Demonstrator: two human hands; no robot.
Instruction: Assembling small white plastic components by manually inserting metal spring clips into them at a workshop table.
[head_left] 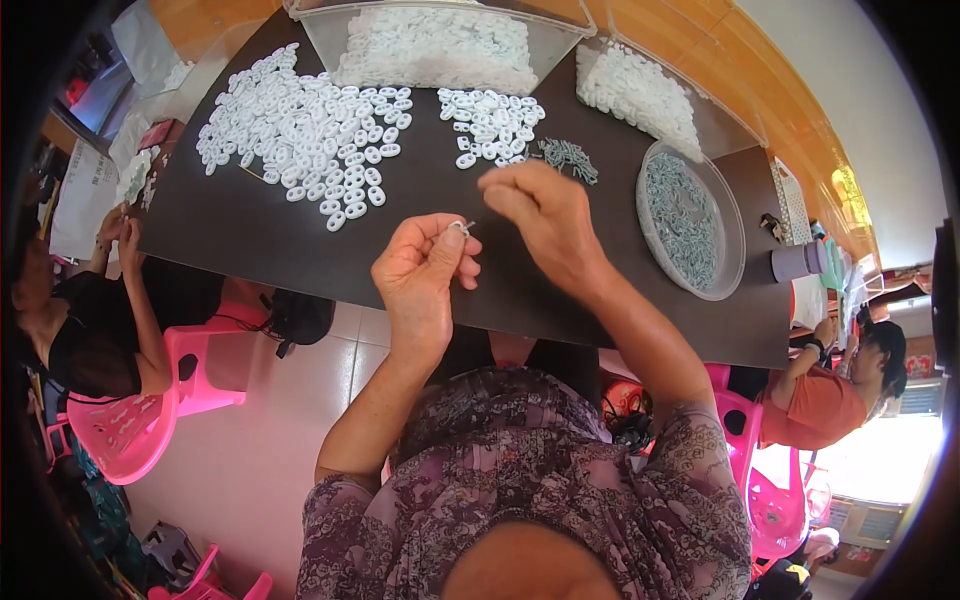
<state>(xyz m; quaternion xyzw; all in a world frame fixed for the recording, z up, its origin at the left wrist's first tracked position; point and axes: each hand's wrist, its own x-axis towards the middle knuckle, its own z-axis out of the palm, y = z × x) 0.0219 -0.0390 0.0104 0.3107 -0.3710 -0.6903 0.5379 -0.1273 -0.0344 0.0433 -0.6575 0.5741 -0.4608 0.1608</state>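
Note:
My left hand (425, 265) pinches a small white plastic ring piece (459, 227) between thumb and fingers above the near edge of the dark table (250, 240). My right hand (540, 215) hovers just right of it, fingers pinched together on a small metal piece that is mostly hidden. A small heap of grey-green metal clips (568, 157) lies just beyond my right hand. Two spreads of white ring pieces lie on the table, a large one (300, 125) at the left and a smaller one (492, 122) in the middle.
A round clear dish (690, 220) of grey clips sits at the right. Clear bins (440, 45) of white pieces stand at the far edge, another (640, 90) to their right. Two other people sit at the left (90, 320) and right (830, 390), on pink plastic chairs (150, 410).

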